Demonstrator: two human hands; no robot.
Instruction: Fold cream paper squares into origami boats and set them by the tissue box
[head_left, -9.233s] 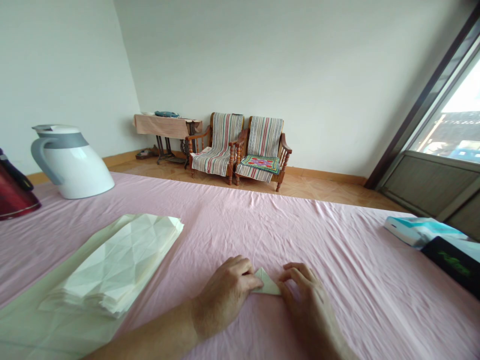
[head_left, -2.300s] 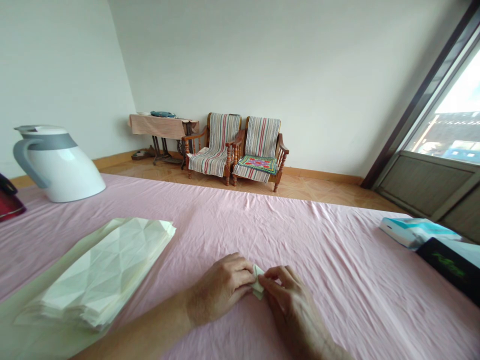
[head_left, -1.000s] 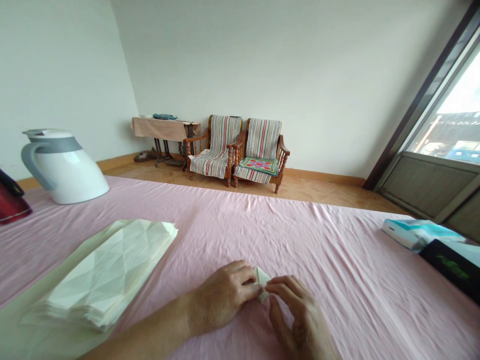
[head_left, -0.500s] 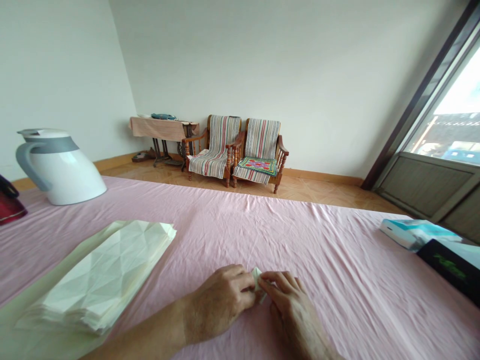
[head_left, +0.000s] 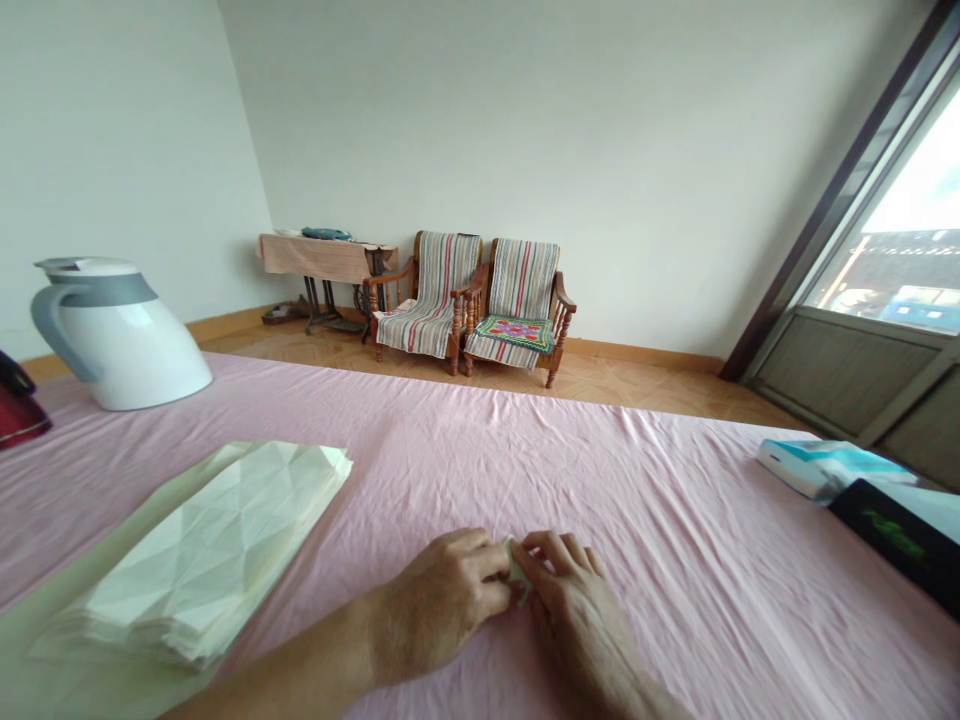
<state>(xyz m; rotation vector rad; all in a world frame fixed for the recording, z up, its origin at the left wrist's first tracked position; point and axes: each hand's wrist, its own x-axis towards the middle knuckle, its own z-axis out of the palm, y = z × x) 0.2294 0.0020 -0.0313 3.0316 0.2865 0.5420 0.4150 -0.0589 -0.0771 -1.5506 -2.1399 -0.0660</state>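
At the near side of the pink-covered bench (head_left: 465, 440), a small piece of folded paper (head_left: 517, 572) sits between the two hands, mostly hidden by them. The left hand (head_left: 442, 605) is curled nearly closed, thumb and fingers nipping the paper's left side. The right hand (head_left: 576, 605) arches half closed over the right side, fingertips against it; whether they pinch or only press, I cannot tell. Farther left lies a stack of creased sheets (head_left: 217, 550). For a piece this small, I'd judge it best to pin it steadily with the left, line the edges up before pressing, then run a firm fingertip along each crease, gently enough not to tear the corners.
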